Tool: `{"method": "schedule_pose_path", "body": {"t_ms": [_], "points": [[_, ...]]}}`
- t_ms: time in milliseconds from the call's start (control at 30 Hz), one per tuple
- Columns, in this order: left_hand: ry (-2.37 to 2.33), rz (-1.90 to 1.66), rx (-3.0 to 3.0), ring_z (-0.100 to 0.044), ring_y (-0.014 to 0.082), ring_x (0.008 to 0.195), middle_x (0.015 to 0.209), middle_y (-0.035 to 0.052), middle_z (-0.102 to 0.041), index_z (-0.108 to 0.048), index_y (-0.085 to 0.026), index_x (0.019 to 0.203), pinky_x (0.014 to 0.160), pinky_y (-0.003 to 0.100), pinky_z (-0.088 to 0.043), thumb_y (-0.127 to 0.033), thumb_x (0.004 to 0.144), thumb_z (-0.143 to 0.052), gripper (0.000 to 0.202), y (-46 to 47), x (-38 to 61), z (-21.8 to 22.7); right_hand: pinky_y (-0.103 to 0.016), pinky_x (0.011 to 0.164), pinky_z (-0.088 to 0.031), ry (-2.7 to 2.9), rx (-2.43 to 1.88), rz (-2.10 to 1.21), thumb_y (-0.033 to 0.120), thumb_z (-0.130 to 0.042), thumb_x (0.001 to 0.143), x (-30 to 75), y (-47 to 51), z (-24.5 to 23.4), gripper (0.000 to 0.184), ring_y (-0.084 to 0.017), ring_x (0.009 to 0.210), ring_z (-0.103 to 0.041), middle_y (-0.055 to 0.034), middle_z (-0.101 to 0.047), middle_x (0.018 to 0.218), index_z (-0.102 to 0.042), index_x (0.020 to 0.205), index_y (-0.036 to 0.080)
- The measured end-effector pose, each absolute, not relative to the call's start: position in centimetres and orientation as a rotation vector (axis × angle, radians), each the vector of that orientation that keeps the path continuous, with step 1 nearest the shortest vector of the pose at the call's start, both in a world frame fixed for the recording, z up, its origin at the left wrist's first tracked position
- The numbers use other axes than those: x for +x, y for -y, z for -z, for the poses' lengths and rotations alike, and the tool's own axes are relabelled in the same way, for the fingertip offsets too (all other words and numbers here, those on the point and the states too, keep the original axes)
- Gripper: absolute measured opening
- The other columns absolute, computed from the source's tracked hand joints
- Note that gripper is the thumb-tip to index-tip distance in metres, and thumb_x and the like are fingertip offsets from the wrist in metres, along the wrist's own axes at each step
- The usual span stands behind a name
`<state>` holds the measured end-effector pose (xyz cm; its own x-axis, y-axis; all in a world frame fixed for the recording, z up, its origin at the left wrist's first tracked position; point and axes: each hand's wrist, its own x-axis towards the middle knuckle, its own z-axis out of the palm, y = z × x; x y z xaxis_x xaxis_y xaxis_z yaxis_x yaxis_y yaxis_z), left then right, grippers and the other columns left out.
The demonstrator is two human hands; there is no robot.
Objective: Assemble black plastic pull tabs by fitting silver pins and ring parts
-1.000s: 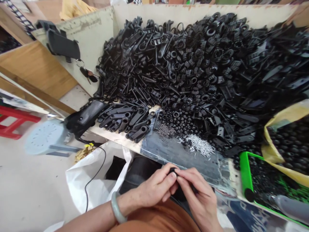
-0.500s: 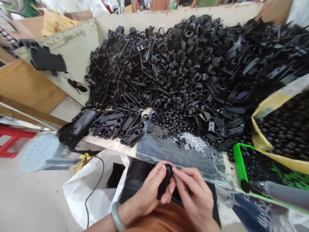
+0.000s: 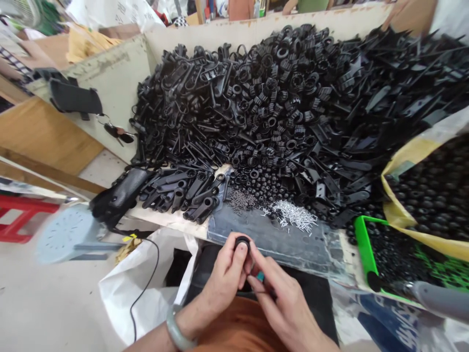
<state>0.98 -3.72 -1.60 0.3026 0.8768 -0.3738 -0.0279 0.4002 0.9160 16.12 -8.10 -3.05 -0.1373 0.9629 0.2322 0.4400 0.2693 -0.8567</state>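
My left hand (image 3: pixel 226 266) is closed around a black plastic part (image 3: pixel 242 240), its thumb pressed over the ringed upper end; fingers cover the rest. Against the right side of this part lies the index finger of my right hand (image 3: pixel 280 293). That hand's fingers are bent together, and what they pinch, if anything, is hidden. A small teal spot (image 3: pixel 260 276) shows between the fingers. Just beyond the hands, a dark work surface (image 3: pixel 242 230) bears a heap of silver pins (image 3: pixel 295 215), small grey-brown pieces (image 3: pixel 242 200) and black beads (image 3: pixel 266 183).
Black plastic parts (image 3: pixel 227 107) are piled high against the board behind. Similar handle-like pieces (image 3: pixel 183 190) lie front left. At right are a green tray (image 3: pixel 362 244), a yellow-edged sack (image 3: pixel 395 210) of black balls and a grey cylindrical tool (image 3: pixel 439 298). A white bag (image 3: pixel 124 298) hangs below left.
Both hands have shifted slightly left and up. The black part has turned, its ringed end now facing up under my left thumb, and my right fingers have slid lower along it.
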Motion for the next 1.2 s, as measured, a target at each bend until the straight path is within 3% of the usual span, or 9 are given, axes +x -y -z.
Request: {"method": "schedule_pose_path", "body": {"t_ms": [100,267,467,567,633,767,900,1067,1200], "points": [[-0.98,-0.729,0.984,-0.032,0.0047,0.044,0.067,-0.0072,-0.047,-0.054,-0.02,0.109,0.039,0.016,-0.025,-0.06,0.102,-0.048,0.041,3.3,1.1,1.0,-0.02,0.061,-0.06,1.344,-1.34,-1.025,0.031,-0.055,0.104,16.2,7.2,2.8,0.051,-0.012,0.065,-0.068,-0.0017,-0.07,0.094,-0.045,0.153,0.025],[-0.857,-0.67,0.99,-0.034,0.0059,0.047,0.065,-0.0065,-0.043,-0.057,-0.02,0.11,0.042,0.017,-0.026,-0.059,0.103,-0.045,0.041,3.3,0.6,0.4,-0.025,0.078,-0.061,1.368,-1.322,-0.971,0.041,-0.064,0.099,16.2,5.5,2.3,0.034,-0.017,0.085,-0.073,-0.0054,-0.076,0.106,-0.071,0.127,0.024],[-0.991,-0.654,1.14,-0.044,0.0107,0.063,0.074,-0.0025,-0.05,-0.061,-0.022,0.114,0.061,0.021,-0.043,-0.057,0.104,-0.044,0.041,3.8,-0.1,1.1,-0.028,0.096,-0.059,1.535,-1.325,-0.795,0.032,-0.051,0.106,15.3,6.1,3.5,0.039,-0.02,0.115,-0.071,-0.0069,-0.074,0.127,-0.061,0.144,0.026],[-1.056,-0.681,1.235,-0.046,0.0127,0.064,0.073,-0.0024,-0.052,-0.061,-0.023,0.119,0.065,0.024,-0.045,-0.058,0.104,-0.041,0.043,4.0,0.0,1.9,-0.035,0.112,-0.05,1.6,-1.342,-0.736,0.031,-0.046,0.108,14.9,6.4,4.8,0.04,-0.02,0.127,-0.066,-0.006,-0.07,0.137,-0.059,0.145,0.025],[-1.077,-0.667,1.279,-0.049,0.0134,0.067,0.076,-0.0011,-0.056,-0.06,-0.022,0.122,0.067,0.025,-0.045,-0.058,0.105,-0.039,0.045,4.1,0.1,2.2,-0.037,0.114,-0.049,1.651,-1.366,-0.706,0.031,-0.044,0.109,15.1,6.6,5.5,0.041,-0.021,0.129,-0.065,-0.0057,-0.068,0.14,-0.058,0.147,0.024],[-1.077,-0.577,1.202,-0.045,0.0115,0.064,0.075,-0.003,-0.052,-0.054,-0.02,0.133,0.06,0.023,-0.039,-0.058,0.106,-0.037,0.049,4.6,0.3,2.5,-0.034,0.106,-0.056,1.73,-1.412,-0.612,0.028,-0.045,0.108,16.0,7.0,5.8,0.044,-0.021,0.125,-0.068,-0.0054,-0.069,0.139,-0.053,0.151,0.028],[-1.08,-0.556,1.081,-0.039,0.0102,0.059,0.07,-0.0055,-0.046,-0.05,-0.018,0.136,0.055,0.022,-0.035,-0.059,0.105,-0.039,0.053,5.2,0.7,3.3,-0.027,0.086,-0.063,1.829,-1.365,-0.519,0.018,-0.043,0.107,16.6,7.0,5.2,0.049,-0.018,0.101,-0.076,-0.0086,-0.073,0.127,-0.048,0.154,0.026],[-1.062,-0.575,1.036,-0.04,0.0091,0.059,0.072,-0.0052,-0.047,-0.053,-0.019,0.127,0.054,0.022,-0.034,-0.059,0.104,-0.042,0.048,5.7,1.1,4.1,-0.023,0.064,-0.062,1.948,-1.352,-0.396,0.015,-0.038,0.108,16.6,7.1,4.5,0.048,-0.017,0.074,-0.076,-0.0122,-0.076,0.107,-0.045,0.156,0.018],[-1.057,-0.539,1.027,-0.041,0.0088,0.06,0.074,-0.0046,-0.049,-0.054,-0.019,0.12,0.055,0.022,-0.036,-0.058,0.103,-0.043,0.044,5.8,1.0,3.5,-0.024,0.062,-0.06,1.995,-1.312,-0.313,0.011,-0.046,0.105,16.9,7.6,4.3,0.053,-0.017,0.068,-0.074,-0.0106,-0.077,0.096,-0.042,0.158,0.016]]}}
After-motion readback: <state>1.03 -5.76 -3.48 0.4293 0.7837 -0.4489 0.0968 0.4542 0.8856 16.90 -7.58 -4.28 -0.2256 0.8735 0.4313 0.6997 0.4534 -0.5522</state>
